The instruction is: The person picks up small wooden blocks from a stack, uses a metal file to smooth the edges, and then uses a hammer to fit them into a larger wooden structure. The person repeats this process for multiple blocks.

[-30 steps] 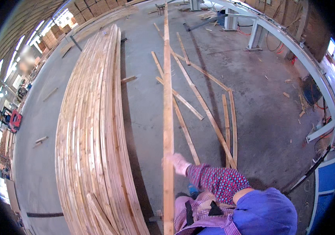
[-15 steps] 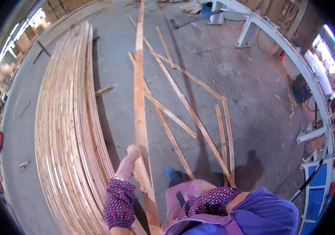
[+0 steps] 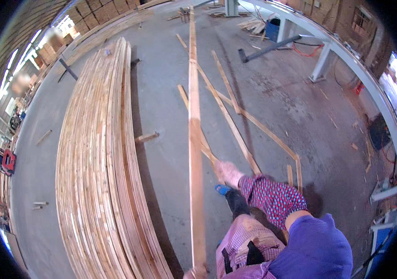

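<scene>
A long, narrow wooden board [image 3: 195, 153] runs up the middle of the head view, raised above the floor. My left hand [image 3: 197, 271], gloved and partly cut off by the lower edge, is closed around its near end. My right hand [image 3: 229, 174], in a pale pink glove, is stretched out low to the right of the board. It overlaps a thin wooden strip [image 3: 208, 149] there; motion blur hides whether the fingers grip it. Another long strip [image 3: 231, 122] passes just beyond that hand.
A long stack of boards [image 3: 94, 153] lies to my left, with a short wood block [image 3: 147, 137] sticking out beneath it. More strips, including an angled one [image 3: 265, 128], lie on the concrete floor. A pale metal frame [image 3: 368, 74] curves along the right. My blue shoe [image 3: 222, 189] is below my right hand.
My left hand has moved down to the board's near end. My right arm has swung forward from near my body toward the floor strips. The view has shifted, so the scene sits further right.
</scene>
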Motion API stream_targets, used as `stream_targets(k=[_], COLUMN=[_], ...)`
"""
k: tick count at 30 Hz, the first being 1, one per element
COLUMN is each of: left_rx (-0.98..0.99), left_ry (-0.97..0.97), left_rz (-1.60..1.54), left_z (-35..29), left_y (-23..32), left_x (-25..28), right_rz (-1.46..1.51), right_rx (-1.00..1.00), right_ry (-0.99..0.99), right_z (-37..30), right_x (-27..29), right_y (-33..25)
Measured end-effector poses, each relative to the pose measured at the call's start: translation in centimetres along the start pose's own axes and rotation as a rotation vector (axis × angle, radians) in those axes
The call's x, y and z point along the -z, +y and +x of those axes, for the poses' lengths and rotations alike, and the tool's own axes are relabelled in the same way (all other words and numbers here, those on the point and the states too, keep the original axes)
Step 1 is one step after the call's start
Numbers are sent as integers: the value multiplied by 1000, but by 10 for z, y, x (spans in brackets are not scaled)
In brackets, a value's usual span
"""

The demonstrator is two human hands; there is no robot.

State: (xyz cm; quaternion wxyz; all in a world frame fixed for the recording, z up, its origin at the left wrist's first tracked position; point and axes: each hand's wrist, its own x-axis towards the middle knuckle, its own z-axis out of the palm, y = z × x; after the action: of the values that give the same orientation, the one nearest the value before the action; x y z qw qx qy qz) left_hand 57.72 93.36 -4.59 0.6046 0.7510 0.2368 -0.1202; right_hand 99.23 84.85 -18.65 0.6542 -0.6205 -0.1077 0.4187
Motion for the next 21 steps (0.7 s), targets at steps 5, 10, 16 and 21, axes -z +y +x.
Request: stream_targets(k=[5,10,16,21], left_rx=[220,203,186,146], left_ry=[52,50,56,13], left_rz=[-100,-107,-130,-136], left_z=[87,154,185,227], left_y=[45,79,113,130], left_x=[18,31,45,43], right_rz=[245,0,61,357], right_rx=[-119,87,-4,57], right_ry=[358,303,239,108], right_z=[172,280,293,266], right_x=[17,69,90,71], right_y=[-173,-274,-253,-229])
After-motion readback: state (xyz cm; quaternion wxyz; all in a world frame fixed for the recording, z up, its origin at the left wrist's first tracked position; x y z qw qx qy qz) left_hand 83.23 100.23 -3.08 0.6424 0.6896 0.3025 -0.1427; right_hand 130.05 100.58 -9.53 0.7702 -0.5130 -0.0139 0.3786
